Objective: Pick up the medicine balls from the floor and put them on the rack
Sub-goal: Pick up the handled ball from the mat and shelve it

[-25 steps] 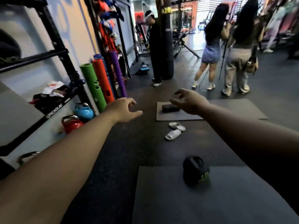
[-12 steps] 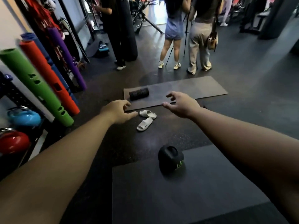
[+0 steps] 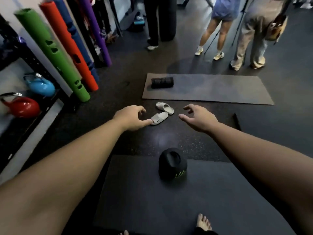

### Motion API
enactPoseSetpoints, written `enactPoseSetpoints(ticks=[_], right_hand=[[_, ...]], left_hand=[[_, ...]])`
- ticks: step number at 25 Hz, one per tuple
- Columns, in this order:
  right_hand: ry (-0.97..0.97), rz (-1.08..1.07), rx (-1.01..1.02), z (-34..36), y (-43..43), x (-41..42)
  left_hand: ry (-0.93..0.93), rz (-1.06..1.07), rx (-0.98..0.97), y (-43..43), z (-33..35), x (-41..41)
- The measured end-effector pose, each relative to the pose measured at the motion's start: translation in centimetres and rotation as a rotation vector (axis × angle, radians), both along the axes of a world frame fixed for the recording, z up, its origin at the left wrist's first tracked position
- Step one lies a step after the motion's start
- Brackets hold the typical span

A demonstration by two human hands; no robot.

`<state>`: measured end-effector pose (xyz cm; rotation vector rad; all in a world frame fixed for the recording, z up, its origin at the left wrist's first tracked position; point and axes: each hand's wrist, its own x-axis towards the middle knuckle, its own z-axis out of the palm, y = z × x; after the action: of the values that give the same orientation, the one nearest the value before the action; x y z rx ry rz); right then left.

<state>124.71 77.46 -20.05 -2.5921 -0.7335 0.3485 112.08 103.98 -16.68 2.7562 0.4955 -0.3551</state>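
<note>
We're reaching for the medicine ball (image 3: 172,164) on the near mat (image 3: 135,192) — likely heavy and squashy, so cupping both sides; left hand (image 3: 131,118) and right hand (image 3: 199,118) are hanging open, empty.

1. The three standing people (image 3: 221,22) at the far end are cut off above the waist or thigh by the top edge; only legs and shoes are seen.
2. The black metal rack (image 3: 10,53) on the left is cropped by the left edge, so its upper shelves are not shown.
3. The red round kettlebell (image 3: 22,106) is cut at the left edge, and its handle is blurred.
4. The green, orange, blue and purple foam tubes (image 3: 55,55) are cut off by the top edge.
5. The green lettering on the black rounded medicine ball (image 3: 172,164) is too small to be read.
6. A bare foot (image 3: 204,222) is cropped by the bottom edge.
7. The sole of one grey slide sandal (image 3: 159,118) is partly covered by the left hand (image 3: 132,117).
</note>
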Motion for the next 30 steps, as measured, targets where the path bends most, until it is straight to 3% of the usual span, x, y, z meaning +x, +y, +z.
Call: enactPoseSetpoints(ticks=[8, 18, 26, 30], right_hand=[[0.102, 0.245, -0.149, -8.8, 0.0, 8.6], [0.2, 0.241, -0.179, -21.4, 4.3, 17.3], [0.497, 0.317, -0.317, -47.3, 3.5, 18.1], [0.573, 0.239, -0.361, -58.7, 3.4, 18.4]], left_hand=[[0.098, 0.118, 0.013, -3.7, -7.6, 4.9], [0.176, 0.266, -0.117, -0.1, -22.7, 9.2], [0.349, 0.384, -0.245, -3.1, -45.8, 10.4], [0.402, 0.405, -0.291, -6.5, -57.9, 12.1]])
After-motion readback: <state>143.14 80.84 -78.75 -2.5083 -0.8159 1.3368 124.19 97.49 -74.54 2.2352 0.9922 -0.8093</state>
